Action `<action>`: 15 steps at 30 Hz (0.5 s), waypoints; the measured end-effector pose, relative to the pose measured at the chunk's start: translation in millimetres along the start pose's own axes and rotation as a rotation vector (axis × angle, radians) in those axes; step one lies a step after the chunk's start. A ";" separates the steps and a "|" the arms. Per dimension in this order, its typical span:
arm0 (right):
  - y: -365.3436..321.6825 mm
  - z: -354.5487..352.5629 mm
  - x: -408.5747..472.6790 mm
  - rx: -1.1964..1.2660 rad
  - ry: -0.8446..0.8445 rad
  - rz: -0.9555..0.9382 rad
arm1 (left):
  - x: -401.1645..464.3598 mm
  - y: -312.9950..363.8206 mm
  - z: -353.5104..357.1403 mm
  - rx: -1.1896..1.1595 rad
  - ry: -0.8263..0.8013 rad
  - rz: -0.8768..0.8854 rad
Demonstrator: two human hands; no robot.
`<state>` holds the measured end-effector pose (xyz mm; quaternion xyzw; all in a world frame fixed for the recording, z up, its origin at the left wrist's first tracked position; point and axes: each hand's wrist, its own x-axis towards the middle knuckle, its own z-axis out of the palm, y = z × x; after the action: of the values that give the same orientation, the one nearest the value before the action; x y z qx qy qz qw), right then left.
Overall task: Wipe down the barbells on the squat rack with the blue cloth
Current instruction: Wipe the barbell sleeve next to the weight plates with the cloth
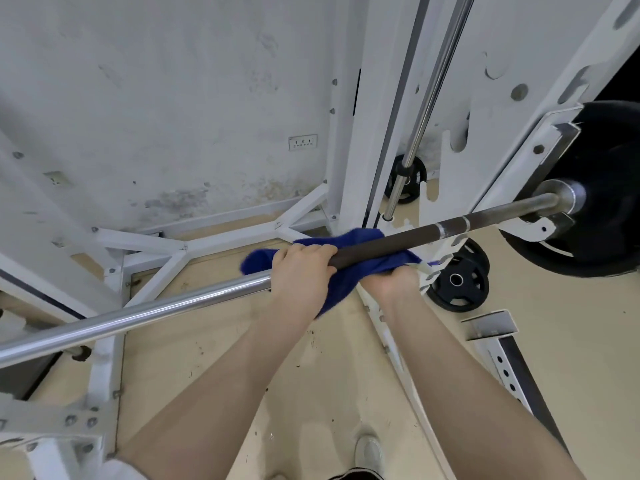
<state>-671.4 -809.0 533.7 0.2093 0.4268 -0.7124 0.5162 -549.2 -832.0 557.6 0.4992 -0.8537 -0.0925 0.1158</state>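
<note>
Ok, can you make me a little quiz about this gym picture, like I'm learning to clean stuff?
1. True or false: both hands hold the cloth on the bar.
2. What colour is the cloth? A red, B blue, C green.
3. Fill in: the big black weight plate sits on the bar's ____ end.

Key:
1. True: the left hand grips over the bar, and the right hand holds the cloth from below.
2. B.
3. Right.
</note>
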 end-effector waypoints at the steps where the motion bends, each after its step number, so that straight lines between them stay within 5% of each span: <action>1: 2.1 -2.7 -1.6 0.021 -0.019 -0.008 | 0.5 -0.3 1.2 -0.006 -0.001 -0.002; 5: 44.6 5.7 -24.4 0.206 -0.110 0.239 | 1.2 -0.3 2.5 -0.016 -0.020 -0.014; 11: 7.1 8.3 -24.5 0.112 -0.074 0.085 | -3.0 -0.7 -2.1 -0.168 -0.021 -0.033; 15: 49.3 16.9 -34.5 -0.041 -0.031 0.053 | -12.8 -7.2 -1.2 -0.387 0.048 -0.019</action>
<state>-610.9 -808.8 549.1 0.1987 0.4275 -0.6928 0.5456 -536.8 -824.3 555.4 0.4779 -0.8122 -0.2441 0.2289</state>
